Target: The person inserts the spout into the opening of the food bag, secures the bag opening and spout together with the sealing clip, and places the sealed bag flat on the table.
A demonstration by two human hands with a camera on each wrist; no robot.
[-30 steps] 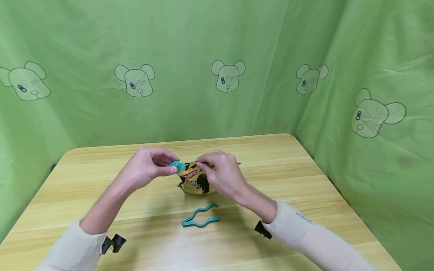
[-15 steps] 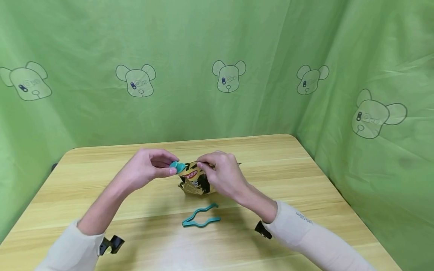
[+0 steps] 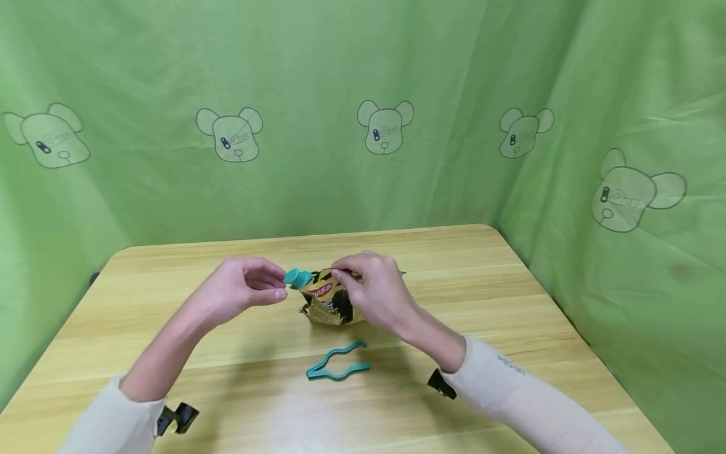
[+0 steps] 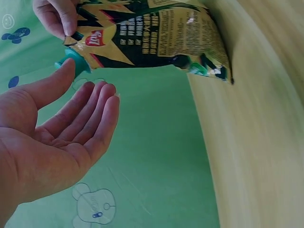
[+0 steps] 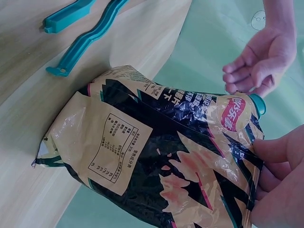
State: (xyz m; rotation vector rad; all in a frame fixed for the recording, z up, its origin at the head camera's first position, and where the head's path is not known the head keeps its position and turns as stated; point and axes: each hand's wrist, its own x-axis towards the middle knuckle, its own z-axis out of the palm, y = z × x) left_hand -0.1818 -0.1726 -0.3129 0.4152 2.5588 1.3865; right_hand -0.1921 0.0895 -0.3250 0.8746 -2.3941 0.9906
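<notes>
L hand (image 3: 234, 291) relaxed by teal cap (image 3: 297, 278), R hand (image 3: 376, 287) pinching bag (image 5: 156, 147) edge (clip (image 3: 337, 378) on tbl (image 3: 471, 271))

Pale sleeves (image 3: 527, 397) — black wrist cameras (image 3: 185, 417) (dark print (image 3: 511, 364), seemingly lettering).

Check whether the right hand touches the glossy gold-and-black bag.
Touching: the right wrist view shows the right hand pinching the edge of the bag.

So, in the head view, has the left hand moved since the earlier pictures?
Yes: judged against the teal clip lying on the table, the left hand has shifted slightly leftward, drawing back from the teal piece.
</notes>
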